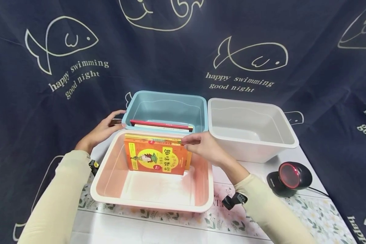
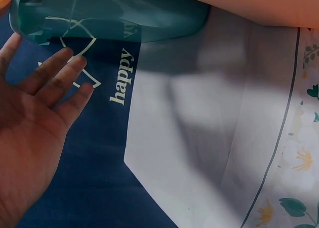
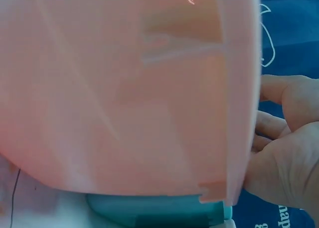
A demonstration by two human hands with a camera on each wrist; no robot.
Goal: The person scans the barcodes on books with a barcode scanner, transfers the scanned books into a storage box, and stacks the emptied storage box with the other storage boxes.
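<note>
Several thin books [image 1: 158,156] stand upright against the far side of a pink bin [image 1: 152,206]; the front one has an orange cover with a yellow circle. My right hand [image 1: 205,147] pinches their upper right corner between thumb and fingers. In the right wrist view, the bin's wall hides those fingertips. Two more books, one red-edged [image 1: 161,124] and one white-edged, stand inside the blue bin [image 1: 170,96] behind. At that bin's left end, my left hand [image 1: 102,130] touches the rim; the left wrist view shows its fingers spread and nearly straight.
A light grey bin [image 1: 247,152] stands to the right of the blue one. Farther right, a black device with a red-lit round face [image 1: 289,174] and a cable sits on the flower-patterned tablecloth [image 1: 317,217]. A dark blue fish-print curtain [image 1: 170,61] hangs behind.
</note>
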